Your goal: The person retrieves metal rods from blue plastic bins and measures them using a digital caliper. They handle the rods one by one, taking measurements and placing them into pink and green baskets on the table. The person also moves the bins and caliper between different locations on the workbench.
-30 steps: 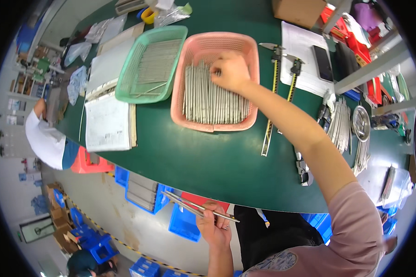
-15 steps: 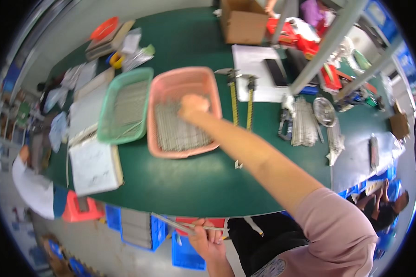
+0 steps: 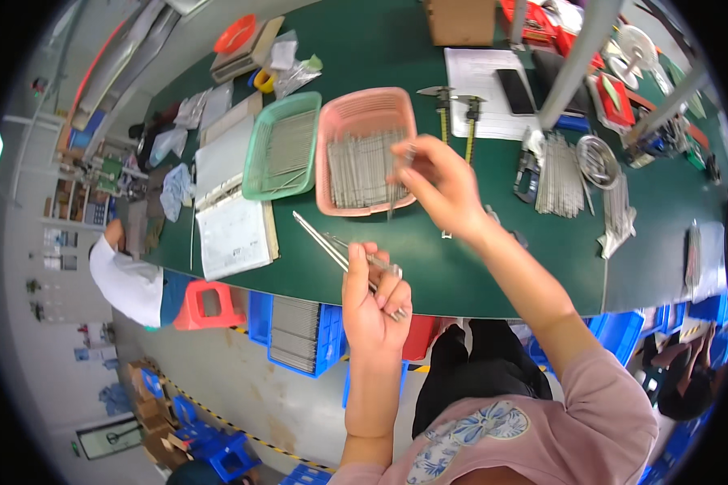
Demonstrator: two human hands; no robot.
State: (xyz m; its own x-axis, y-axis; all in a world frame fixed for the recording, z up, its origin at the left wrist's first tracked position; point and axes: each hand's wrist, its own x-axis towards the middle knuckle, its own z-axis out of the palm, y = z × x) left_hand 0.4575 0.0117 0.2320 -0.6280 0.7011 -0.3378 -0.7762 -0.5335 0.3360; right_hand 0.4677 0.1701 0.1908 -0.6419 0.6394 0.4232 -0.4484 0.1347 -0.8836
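Thin metal rods [image 3: 332, 247] are gripped in my left hand [image 3: 372, 299], which is raised off the table's front edge with its fingers curled round them. My right hand [image 3: 445, 190] is at the front right corner of the pink basket [image 3: 370, 107], its thumb and fingers pinched on a slender metal rod [image 3: 391, 202], blurred and partly hidden by the fingers. Many grey metal rods [image 3: 360, 171] lie side by side in the pink basket. Left of it stands a green basket [image 3: 260, 139] with more such rods [image 3: 291, 145].
Open papers in a binder [image 3: 234, 238] lie left of the baskets. To the right are calipers [image 3: 473, 121], a phone [image 3: 515, 90] on paper sheets, a rod bundle [image 3: 560, 178] and a coil of wire [image 3: 597, 160]. A person in white [image 3: 125, 275] sits at far left, near a red stool [image 3: 206, 303].
My right hand has come out of the pink basket toward me, now pinching a rod. My left hand has risen with its rods above the table edge. The view has shifted.
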